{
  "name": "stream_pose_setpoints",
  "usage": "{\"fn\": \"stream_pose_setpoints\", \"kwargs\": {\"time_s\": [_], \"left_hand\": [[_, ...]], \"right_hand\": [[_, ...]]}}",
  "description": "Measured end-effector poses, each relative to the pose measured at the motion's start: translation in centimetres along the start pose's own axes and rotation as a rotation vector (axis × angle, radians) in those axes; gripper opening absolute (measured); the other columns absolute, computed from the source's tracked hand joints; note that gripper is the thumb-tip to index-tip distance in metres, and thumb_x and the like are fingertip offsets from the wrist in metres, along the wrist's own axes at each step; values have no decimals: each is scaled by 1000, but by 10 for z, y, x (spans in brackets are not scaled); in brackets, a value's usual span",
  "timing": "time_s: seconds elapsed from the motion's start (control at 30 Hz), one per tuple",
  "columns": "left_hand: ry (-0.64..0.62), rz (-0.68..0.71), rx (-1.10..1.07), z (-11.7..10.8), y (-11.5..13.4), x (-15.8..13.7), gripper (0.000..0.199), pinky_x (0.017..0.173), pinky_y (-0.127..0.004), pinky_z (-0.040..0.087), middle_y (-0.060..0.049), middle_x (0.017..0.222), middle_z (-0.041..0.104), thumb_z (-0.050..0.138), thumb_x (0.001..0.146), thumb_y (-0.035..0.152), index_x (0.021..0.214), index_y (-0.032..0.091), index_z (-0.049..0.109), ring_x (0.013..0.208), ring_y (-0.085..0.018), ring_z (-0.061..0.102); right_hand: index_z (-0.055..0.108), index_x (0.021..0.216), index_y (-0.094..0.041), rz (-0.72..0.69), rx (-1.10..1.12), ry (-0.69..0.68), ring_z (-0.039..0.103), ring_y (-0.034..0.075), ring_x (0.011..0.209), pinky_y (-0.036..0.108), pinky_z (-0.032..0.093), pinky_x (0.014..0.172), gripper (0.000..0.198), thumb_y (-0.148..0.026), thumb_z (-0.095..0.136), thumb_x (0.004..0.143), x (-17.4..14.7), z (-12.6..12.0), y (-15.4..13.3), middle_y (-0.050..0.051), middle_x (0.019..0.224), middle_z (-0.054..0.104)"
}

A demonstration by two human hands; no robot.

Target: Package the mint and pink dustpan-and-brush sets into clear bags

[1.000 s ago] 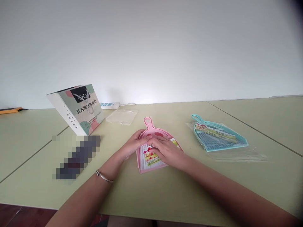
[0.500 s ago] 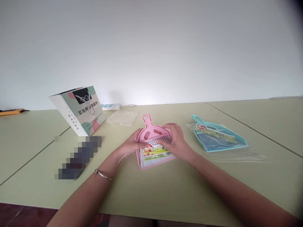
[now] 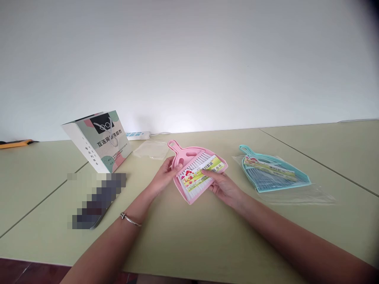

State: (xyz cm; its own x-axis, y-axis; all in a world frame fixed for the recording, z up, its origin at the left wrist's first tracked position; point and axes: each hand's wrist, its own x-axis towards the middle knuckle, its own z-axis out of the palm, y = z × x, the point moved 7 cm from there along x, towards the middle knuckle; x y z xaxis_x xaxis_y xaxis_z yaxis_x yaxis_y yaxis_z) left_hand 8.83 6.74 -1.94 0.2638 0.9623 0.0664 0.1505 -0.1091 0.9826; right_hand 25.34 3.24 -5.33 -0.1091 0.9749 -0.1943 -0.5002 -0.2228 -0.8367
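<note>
Both hands hold a pink dustpan (image 3: pixel 211 153) with a white-bristled brush (image 3: pixel 193 163) nested in it and a printed card label (image 3: pixel 197 173) across the bristles. My left hand (image 3: pixel 164 173) grips the pan's left side, thumb on top near the brush's shoulder. My right hand (image 3: pixel 224 187) pinches the lower right edge, its thumb on the label and its fingers underneath. The pan is tilted, with its looped handle toward the upper left. To the right, a turquoise dustpan set (image 3: pixel 275 169) lies on a clear plastic bag (image 3: pixel 308 196).
On the left a paper gift bag (image 3: pixel 102 146) with rope handles leans on the table (image 3: pixel 177 244). In front of it lies a dark, pixelated object (image 3: pixel 99 203). A clear plastic sleeve (image 3: pixel 151 149) and a white packet (image 3: pixel 139 135) sit behind. An orange-and-black item (image 3: pixel 19 144) is at far left.
The pink dustpan has turned, its handle swinging left and its wide edge toward the right. My right hand has moved from the top of the pan to its lower right edge.
</note>
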Motion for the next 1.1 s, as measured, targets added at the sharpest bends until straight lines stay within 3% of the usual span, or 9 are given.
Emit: {"fn": "stream_pose_setpoints", "kwargs": {"time_s": [0.1,0.2,0.37,0.47,0.57,0.77,0.87,0.93,1.1], "left_hand": [[186,-60,483,-32,-6,22,63,103,-45,30,-19,139,40,39,83,57,129,14,39,126,-31,40],[165,-144,952,-49,-15,48,65,107,-53,15,-17,150,23,33,84,59,131,15,39,138,-35,16],[49,-152,1006,-45,-17,49,49,103,-58,19,-11,135,49,32,84,55,105,21,59,130,-35,34],[10,-79,1003,-40,-7,23,54,105,-48,21,-7,99,69,22,86,57,78,22,63,103,-27,58],[59,-11,1069,-44,3,-3,54,105,-47,20,-4,74,68,23,87,53,59,20,56,77,-21,62],[184,62,1149,-20,20,-14,39,86,-40,41,-9,105,61,36,85,50,88,18,59,95,-25,57],[116,55,1240,14,21,-8,49,86,-45,41,-13,113,55,45,78,56,105,15,55,105,-30,52],[62,39,1295,27,17,-4,35,80,-40,44,-12,109,57,48,80,42,102,15,56,101,-28,54],[117,-14,1315,5,10,3,22,66,-29,42,-8,92,61,36,83,13,83,17,58,82,-20,59]], "right_hand": [[61,92,-22,-54,36,122,67,21,95,32,57,79,24,-14,67,70,5,-18,-13,3,100,71],[60,92,-22,-137,85,248,68,20,90,29,59,70,29,-10,68,68,7,-37,-31,2,98,71],[61,89,-20,-161,210,368,69,15,76,21,58,59,26,-3,63,69,9,-57,-42,1,88,72],[61,87,-21,-174,261,388,68,13,74,19,58,58,26,-2,63,69,11,-61,-43,-1,85,71],[61,86,-21,-161,247,391,68,13,74,19,57,55,25,-3,62,69,12,-59,-41,-1,86,71],[60,91,-20,-137,191,381,68,13,72,20,57,54,26,-5,63,70,11,-58,-40,0,87,71],[60,93,-20,-131,137,353,68,13,71,19,56,53,27,-5,62,70,12,-59,-42,0,87,71],[61,94,-19,-115,89,329,68,13,70,19,56,54,27,-5,61,70,11,-57,-43,1,86,72],[61,94,-14,-13,-35,262,69,18,70,26,58,60,27,-4,59,69,8,-48,-42,5,79,73]]}}
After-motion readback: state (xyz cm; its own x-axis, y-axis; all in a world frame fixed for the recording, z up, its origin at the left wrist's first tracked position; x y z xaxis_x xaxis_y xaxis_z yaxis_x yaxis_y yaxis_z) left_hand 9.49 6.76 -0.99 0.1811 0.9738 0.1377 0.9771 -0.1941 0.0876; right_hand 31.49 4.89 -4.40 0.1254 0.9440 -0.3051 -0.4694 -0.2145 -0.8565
